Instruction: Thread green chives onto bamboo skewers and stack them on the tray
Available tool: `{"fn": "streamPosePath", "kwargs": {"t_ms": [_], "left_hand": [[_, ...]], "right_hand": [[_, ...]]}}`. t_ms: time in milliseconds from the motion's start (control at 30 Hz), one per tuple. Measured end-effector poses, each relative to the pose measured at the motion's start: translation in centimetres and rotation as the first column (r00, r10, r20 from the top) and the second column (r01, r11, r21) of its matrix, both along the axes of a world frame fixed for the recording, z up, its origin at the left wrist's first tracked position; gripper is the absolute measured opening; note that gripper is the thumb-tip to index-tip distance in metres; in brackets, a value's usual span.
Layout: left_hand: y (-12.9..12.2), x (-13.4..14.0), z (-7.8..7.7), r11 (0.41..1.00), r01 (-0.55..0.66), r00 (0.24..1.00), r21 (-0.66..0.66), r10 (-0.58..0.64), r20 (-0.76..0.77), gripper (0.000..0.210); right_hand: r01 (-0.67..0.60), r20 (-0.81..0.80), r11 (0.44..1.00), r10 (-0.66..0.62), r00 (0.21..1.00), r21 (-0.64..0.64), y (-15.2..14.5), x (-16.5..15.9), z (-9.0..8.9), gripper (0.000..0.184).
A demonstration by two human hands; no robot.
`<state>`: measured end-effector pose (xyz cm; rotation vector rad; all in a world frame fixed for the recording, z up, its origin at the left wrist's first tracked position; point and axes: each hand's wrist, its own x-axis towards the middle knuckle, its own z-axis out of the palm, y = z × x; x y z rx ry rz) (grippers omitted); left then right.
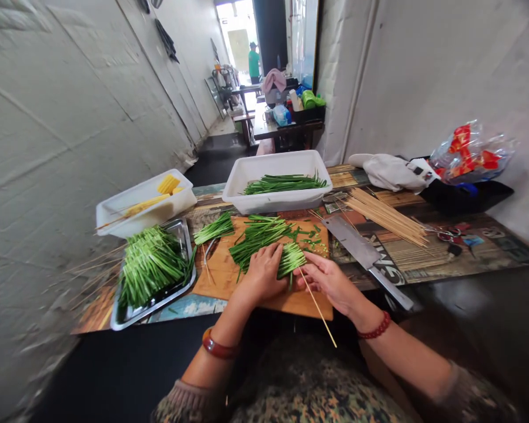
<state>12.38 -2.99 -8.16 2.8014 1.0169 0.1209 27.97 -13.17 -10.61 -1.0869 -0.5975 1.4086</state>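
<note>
A bundle of garlic chives lies on the wooden cutting board, its pale cut ends pointing right. My left hand is laid over the bundle with fingers bent round it. At the cut ends, my right hand pinches the bundle between its fingers. A bamboo skewer enters the chives near my right fingertips, and its long free part slants down towards me. Behind my hands lie more loose chives and chopped bits. A small chive bunch rests at the board's left corner.
Left stands a metal tray piled with skewered chives; behind it, a white tub with corn. Another white tub holds chives. To the right are a cleaver, bamboo skewers, scissors and a cap.
</note>
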Motion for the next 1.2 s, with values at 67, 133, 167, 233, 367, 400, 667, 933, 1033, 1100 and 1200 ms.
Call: {"fn": "streamPosePath", "kwargs": {"t_ms": [67,133,167,233,367,400,667,933,1033,1100,1200], "left_hand": [[0.6,-0.6,-0.9,0.99,0.089,0.992,-0.104,-0.079,0.1,0.078],[1.0,-1.5,-0.8,0.962,0.191,0.963,-0.195,-0.146,0.226,0.077],[1.1,-1.9,-0.5,0.95,0.215,0.946,-0.227,-0.145,0.291,0.073],[1.1,-2.6,0.5,0.95,0.181,0.912,-0.254,-0.066,0.405,0.062],[0.1,-2.0,1.8,0.982,0.054,0.895,-0.181,0.033,0.445,0.052],[-0.2,-1.5,1.7,0.988,0.059,0.917,-0.142,0.002,0.399,0.054],[-1.5,1.9,-1.7,0.993,0.049,0.996,0.112,-0.041,-0.078,0.066],[-1.1,1.6,-2.2,0.99,0.041,0.999,0.133,-0.041,-0.003,0.061],[-1.0,1.3,-1.3,0.992,0.055,0.998,0.117,-0.059,0.029,0.07],[-1.0,1.1,-0.5,0.991,0.065,0.997,0.118,-0.068,0.025,0.076],[-1.0,1.0,0.2,0.987,0.09,0.996,0.136,-0.091,0.001,0.073]], "right_hand": [[0.007,0.09,1.0,-0.005,0.996,-0.025,-1.0,0.9,-0.4,0.058],[0.016,0.29,1.0,-0.017,0.957,0.006,-1.9,2.0,-0.7,0.055],[0.018,0.432,0.999,-0.035,0.901,0.044,-2.4,2.6,-0.8,0.05],[0.028,0.711,0.989,-0.124,0.693,0.145,-3.3,4.1,-0.9,0.041],[0.032,0.939,0.958,-0.285,0.194,0.285,-5.5,8.0,-0.9,0.035],[0.025,0.958,0.962,-0.274,0.087,0.273,-6.0,8.9,-0.9,0.036],[-0.006,0.932,1.0,-0.019,-0.363,0.018,-8.7,11.8,-2.8,0.043],[0.107,0.928,0.994,0.028,-0.371,0.013,-8.5,11.5,-2.2,0.042],[0.152,0.957,0.983,-0.052,-0.285,0.099,-9.5,11.3,-0.4,0.042],[0.19,0.974,0.967,-0.135,-0.183,0.17,-10.5,10.6,1.4,0.042],[0.304,0.979,0.946,-0.158,0.13,0.112,-11.5,8.4,4.2,0.04]]}}
